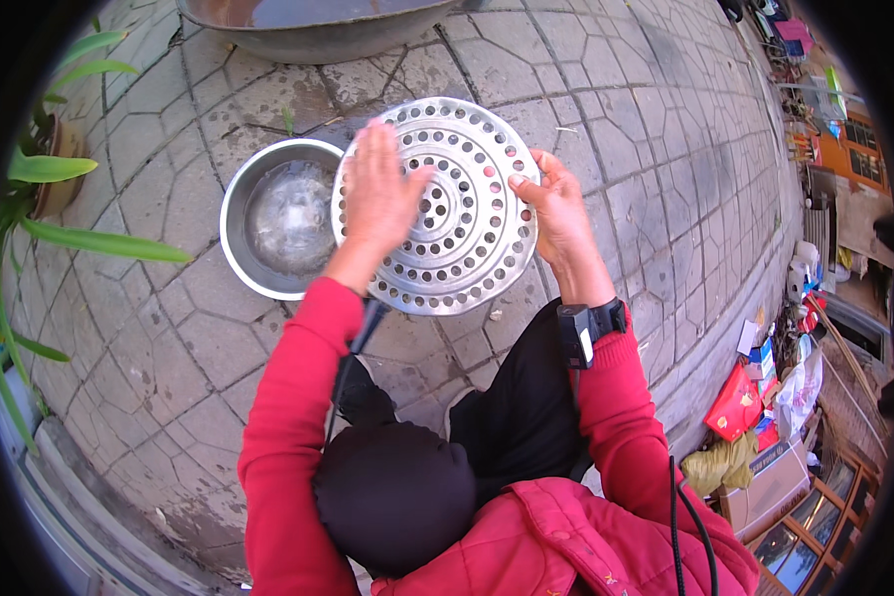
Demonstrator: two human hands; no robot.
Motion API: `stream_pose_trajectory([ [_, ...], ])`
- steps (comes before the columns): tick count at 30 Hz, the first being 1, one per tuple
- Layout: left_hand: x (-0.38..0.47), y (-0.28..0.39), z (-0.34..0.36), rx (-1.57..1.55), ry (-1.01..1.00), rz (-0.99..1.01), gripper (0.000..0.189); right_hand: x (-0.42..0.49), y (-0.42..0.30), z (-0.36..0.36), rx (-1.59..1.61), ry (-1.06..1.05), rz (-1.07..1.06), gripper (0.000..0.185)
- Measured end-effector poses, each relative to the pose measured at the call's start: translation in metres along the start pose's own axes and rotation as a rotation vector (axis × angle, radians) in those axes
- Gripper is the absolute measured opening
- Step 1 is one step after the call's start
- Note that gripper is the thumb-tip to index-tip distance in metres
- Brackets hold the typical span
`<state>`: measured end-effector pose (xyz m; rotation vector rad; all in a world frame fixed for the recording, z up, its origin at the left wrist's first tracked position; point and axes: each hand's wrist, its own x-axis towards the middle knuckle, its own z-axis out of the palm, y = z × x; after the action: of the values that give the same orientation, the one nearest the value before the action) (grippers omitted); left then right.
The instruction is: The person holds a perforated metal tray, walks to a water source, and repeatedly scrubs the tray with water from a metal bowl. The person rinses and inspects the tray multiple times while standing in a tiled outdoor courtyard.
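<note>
A round metal steamer plate (447, 264) with rings of holes is held up before me, its face towards the camera. My right hand (559, 201) grips its right edge, thumb on the face and fingers behind, partly visible through the holes. Flat over the plate's left part lies my left hand (378, 190), slightly blurred, thumb spread from the fingers; what is under the palm is hidden. Left of the plate, a metal basin (249, 261) with shallow liquid stands on the paving. The plate overlaps the basin's right rim in view.
A large metal tub (328, 41) with brownish water sits at the top. Potted plants (63, 167) reach in from the left. Along the right lie a cardboard box (767, 488), a red bag (735, 402) and other clutter. Stone paving (626, 156) surrounds me.
</note>
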<state>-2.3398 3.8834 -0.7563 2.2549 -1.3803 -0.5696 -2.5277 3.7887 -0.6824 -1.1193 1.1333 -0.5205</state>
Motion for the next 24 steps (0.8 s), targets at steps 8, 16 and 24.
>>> stream_pose_trajectory([
  [8, 0.037, -0.056, 0.002, -0.161, 0.116, -0.014, 0.058, -0.005, -0.003, -0.003, -0.027, 0.056, -0.018, 0.031],
  [16, 0.085, -0.065, -0.032, -0.902, -0.186, -0.121, 0.026, -0.009, -0.007, -0.011, -0.021, 0.023, 0.025, 0.031],
  [24, 0.078, -0.056, -0.055, -0.977, -0.343, -0.134, 0.024, -0.013, -0.015, -0.018, -0.041, -0.004, 0.004, 0.028],
])
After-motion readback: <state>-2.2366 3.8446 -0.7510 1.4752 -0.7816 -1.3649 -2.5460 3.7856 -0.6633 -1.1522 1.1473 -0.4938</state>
